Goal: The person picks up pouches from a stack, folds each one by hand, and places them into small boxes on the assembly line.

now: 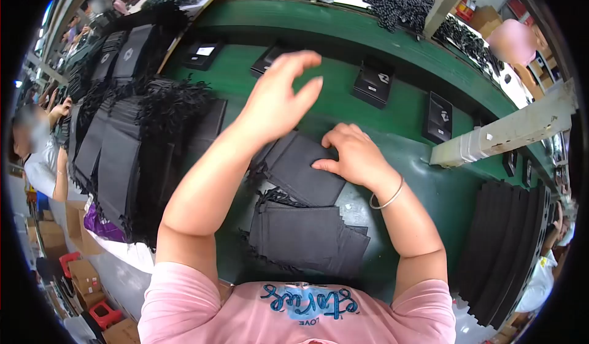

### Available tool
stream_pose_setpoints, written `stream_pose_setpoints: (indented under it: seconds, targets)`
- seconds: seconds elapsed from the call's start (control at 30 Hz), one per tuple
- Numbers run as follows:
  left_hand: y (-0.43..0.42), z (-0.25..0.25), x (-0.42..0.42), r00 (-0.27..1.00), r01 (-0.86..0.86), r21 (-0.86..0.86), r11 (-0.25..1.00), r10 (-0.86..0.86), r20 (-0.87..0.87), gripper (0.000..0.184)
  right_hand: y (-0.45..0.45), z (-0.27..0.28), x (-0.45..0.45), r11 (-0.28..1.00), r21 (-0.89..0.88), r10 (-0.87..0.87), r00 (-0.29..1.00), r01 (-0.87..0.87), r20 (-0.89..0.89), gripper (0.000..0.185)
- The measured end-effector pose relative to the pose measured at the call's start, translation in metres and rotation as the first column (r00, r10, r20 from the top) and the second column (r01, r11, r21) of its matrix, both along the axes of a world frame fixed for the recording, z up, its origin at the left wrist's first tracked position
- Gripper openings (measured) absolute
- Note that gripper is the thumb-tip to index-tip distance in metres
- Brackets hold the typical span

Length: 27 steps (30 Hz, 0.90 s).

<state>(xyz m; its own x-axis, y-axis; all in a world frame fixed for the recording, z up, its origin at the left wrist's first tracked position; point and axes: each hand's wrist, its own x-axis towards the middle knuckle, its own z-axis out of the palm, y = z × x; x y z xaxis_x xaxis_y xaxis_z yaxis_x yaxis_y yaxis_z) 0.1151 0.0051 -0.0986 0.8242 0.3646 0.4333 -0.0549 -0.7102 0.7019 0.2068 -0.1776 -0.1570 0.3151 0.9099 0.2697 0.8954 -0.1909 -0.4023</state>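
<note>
My left hand (283, 95) is raised over the green surface, thumb and fingers apart, with nothing visible between them. It appears in front of a black box (262, 62), partly covering it. My right hand (356, 157) touches the top of a small pile of flat black pouches (307, 169), its thumb and curved fingers spread over the right edge. Nearer my body lies a second pile of black pouches (297, 233), with black cords bunched at its left side.
Tall stacks of black pouches (116, 172) with cords stand at left. Black boxes (374, 83) sit along the green belt. A pale metal post (503, 126) juts in at right, above stacked black strips (500, 246). Other people are at the far left.
</note>
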Motion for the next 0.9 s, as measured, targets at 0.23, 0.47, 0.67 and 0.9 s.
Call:
stream_pose_setpoints:
  seconds: [0.23, 0.47, 0.67, 0.9]
  targets:
    - [-0.017, -0.024, -0.078, 0.973, 0.023, 0.072, 0.997, -0.006, -0.232, 0.051, -0.011, 0.022, 0.002, 0.998, -0.059, -0.043, 0.701, 0.002, -0.712, 0.016]
    - [-0.071, 0.014, -0.072, 0.926, 0.140, -0.082, 0.987, -0.160, -0.343, 0.058, -0.016, 0.020, 0.005, 0.969, 0.198, 0.128, 0.381, 0.149, -0.915, 0.013]
    - [-0.072, -0.017, -0.059, 0.987, 0.094, 0.427, 0.900, -0.028, -0.158, 0.053, -0.018, 0.029, 0.004, 0.952, 0.268, 0.246, 0.147, 0.148, -0.958, 0.020]
    - [-0.053, -0.029, -0.064, 0.980, 0.049, -0.354, 0.934, -0.113, -0.162, 0.039, -0.017, 0.042, -0.011, 0.982, 0.114, 0.058, 0.330, 0.152, -0.942, 0.018]
